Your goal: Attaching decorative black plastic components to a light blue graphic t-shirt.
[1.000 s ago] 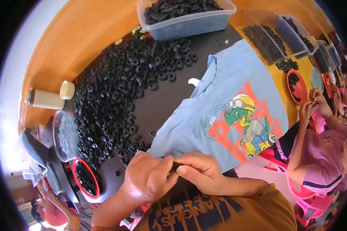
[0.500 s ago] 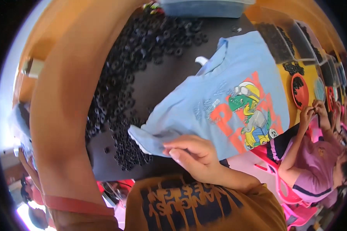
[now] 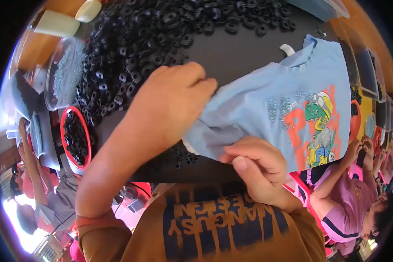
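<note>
The right hand is narrowed, thumb near forefinger, above the tabletop's near edge; whether it pinches anything is unclear. Beside it, a light-blue T-shirt covers the right of the dark tabletop, clear slivers scattered on it. The left hand curls knuckles-up at the shirt's left side, its grip hidden. A red-rimmed bowl sits toward the left edge, and black plastic rings heap beyond. Off the right edge, a person in purple sits.
</note>
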Demonstrator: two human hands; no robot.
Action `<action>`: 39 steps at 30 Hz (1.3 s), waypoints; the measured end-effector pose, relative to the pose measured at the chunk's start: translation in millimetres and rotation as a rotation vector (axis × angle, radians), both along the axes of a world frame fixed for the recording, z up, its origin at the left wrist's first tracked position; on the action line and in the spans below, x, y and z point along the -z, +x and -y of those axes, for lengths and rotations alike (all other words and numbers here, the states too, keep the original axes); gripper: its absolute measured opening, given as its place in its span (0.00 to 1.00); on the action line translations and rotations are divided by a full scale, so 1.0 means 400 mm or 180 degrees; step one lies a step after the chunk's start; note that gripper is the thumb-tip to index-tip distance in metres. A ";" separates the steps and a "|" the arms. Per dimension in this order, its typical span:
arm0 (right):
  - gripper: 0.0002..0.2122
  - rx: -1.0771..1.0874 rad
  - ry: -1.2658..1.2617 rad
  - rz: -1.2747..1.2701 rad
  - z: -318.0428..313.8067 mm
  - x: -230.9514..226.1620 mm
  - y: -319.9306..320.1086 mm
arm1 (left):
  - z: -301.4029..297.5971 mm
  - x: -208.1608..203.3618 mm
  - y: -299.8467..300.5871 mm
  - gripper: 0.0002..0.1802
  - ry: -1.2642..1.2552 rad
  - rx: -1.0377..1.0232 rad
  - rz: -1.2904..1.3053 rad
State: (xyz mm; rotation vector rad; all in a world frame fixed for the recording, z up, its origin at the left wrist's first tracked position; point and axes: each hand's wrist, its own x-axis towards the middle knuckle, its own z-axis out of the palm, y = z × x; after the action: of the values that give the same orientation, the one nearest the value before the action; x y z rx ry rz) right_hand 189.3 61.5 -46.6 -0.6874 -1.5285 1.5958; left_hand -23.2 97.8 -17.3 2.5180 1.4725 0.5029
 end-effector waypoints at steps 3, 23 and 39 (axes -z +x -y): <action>0.08 0.0123 0.0173 0.0082 0.003 -0.002 0.001 | 0.042 -0.004 -0.007 0.08 0.0048 0.0115 -0.0200; 0.08 0.0125 0.0266 -0.0006 0.001 0.012 -0.003 | -0.004 0.007 -0.060 0.10 0.0438 -0.0787 -0.0432; 0.13 0.0176 0.0065 -0.0211 -0.005 0.011 0.005 | 0.141 -0.057 0.092 0.11 -0.0929 -0.0542 0.1929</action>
State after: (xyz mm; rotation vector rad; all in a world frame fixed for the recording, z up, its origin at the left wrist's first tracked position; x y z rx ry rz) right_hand 191.4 63.5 -51.0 -0.6536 -1.4635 1.5447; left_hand 13.5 41.2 5.4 1.8021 1.3899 0.9045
